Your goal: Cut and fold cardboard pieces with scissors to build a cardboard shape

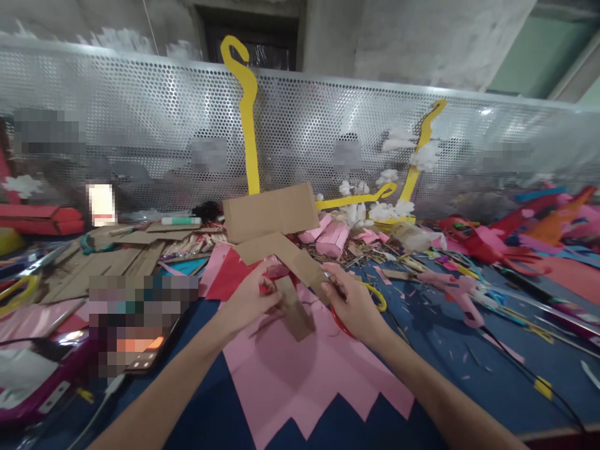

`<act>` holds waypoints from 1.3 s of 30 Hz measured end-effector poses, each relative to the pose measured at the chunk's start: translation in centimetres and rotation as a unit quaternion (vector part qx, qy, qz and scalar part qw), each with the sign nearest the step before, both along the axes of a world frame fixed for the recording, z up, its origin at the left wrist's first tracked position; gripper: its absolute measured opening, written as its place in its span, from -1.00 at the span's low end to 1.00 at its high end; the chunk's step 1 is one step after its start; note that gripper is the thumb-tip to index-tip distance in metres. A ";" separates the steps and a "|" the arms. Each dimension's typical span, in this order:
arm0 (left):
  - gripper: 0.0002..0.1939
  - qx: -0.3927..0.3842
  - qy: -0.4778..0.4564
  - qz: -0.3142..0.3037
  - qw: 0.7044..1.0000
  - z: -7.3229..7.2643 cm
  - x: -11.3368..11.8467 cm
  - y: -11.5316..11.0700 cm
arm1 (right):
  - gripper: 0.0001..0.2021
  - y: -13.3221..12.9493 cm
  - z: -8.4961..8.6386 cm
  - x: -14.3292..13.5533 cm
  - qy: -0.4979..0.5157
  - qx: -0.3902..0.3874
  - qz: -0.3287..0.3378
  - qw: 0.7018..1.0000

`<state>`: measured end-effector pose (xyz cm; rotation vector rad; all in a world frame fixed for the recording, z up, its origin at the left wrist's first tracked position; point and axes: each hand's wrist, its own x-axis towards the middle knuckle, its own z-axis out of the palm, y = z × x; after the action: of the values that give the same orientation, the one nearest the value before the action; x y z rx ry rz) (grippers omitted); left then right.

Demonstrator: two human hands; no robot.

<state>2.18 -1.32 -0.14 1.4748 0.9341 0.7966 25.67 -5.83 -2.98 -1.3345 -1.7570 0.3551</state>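
Several things crowd the blue table (435, 328): far left, a red box (42, 220), its inside hidden; then stacked cardboard strips (105, 269), what looks like a phone (141, 361) nearer, and a glue stick (181, 220) farther back. Midway, the left hand (244, 299) has its fingers curled shut, pinching a short cardboard piece (296, 312) above pink zigzag-edged paper (307, 381). A bent cardboard strip (300, 262) runs to the right hand (360, 306), whose closed fingers grip its end; a red loop (337, 322) shows beneath. Behind stands a yellow hook-ended shape (250, 137). Rightward, a pink glue gun (452, 290) and cord (513, 359) lie among scraps.
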 end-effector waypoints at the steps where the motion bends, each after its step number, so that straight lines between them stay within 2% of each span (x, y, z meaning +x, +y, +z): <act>1: -0.46 -0.026 0.007 -0.010 1.000 0.0 0.0 0.0 | -0.70 0.0 0.0 0.0 0.003 -0.001 0.005 1.000; 3: -0.68 -0.040 0.069 -0.027 0.996 -0.3 -0.1 0.1 | -0.74 0.0 0.2 0.1 0.008 -0.006 0.012 1.000; 4: -0.77 -0.013 0.115 -0.031 0.993 -0.5 -0.1 0.2 | -0.75 0.0 0.2 0.1 0.010 -0.006 0.010 1.000; 7: -0.84 0.185 0.230 -0.017 0.955 -0.9 -0.2 0.5 | -0.76 0.0 0.3 0.2 0.008 -0.004 -0.003 1.000; 10: -0.73 0.346 0.246 -0.059 0.903 -1.1 0.0 0.4 | -0.76 0.1 0.1 0.4 0.011 -0.003 -0.002 1.000; 14: -0.51 0.424 0.288 -0.151 0.845 -1.7 0.3 -0.1 | -0.77 0.4 -0.2 0.5 0.036 -0.010 0.012 0.999; 18: -0.56 0.441 0.343 -0.161 0.813 -2.4 0.3 -0.1 | -0.75 0.6 -0.3 0.6 0.063 -0.006 0.016 0.998; 24: -0.70 0.443 0.388 -0.096 0.802 -2.8 0.8 0.0 | -0.76 0.7 -0.2 0.7 0.049 0.007 0.014 0.999; 27: -0.65 0.419 0.397 -0.079 0.813 -2.4 0.2 0.3 | -0.76 0.6 0.0 0.7 0.038 0.010 0.014 0.999; 31: -0.63 0.352 0.385 -0.083 0.849 -1.7 -1.8 1.4 | -0.83 0.3 0.4 0.3 0.013 0.002 0.012 1.000; 33: -0.69 0.323 0.380 -0.087 0.863 -1.6 -2.4 1.7 | -0.86 0.1 0.5 0.0 -0.006 -0.007 0.015 1.000; 36: -0.76 0.312 0.390 -0.071 0.864 -1.7 -2.4 1.6 | -0.84 -0.1 0.5 -0.4 -0.031 -0.022 0.031 0.999; 39: -0.67 0.320 0.403 -0.042 0.856 -1.8 -1.9 1.3 | -0.84 0.0 0.5 -0.3 -0.065 -0.026 0.035 0.997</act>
<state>0.23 -0.05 -1.99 2.5267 1.2609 0.4062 25.37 -5.83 -2.48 -1.3625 -1.9179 0.3621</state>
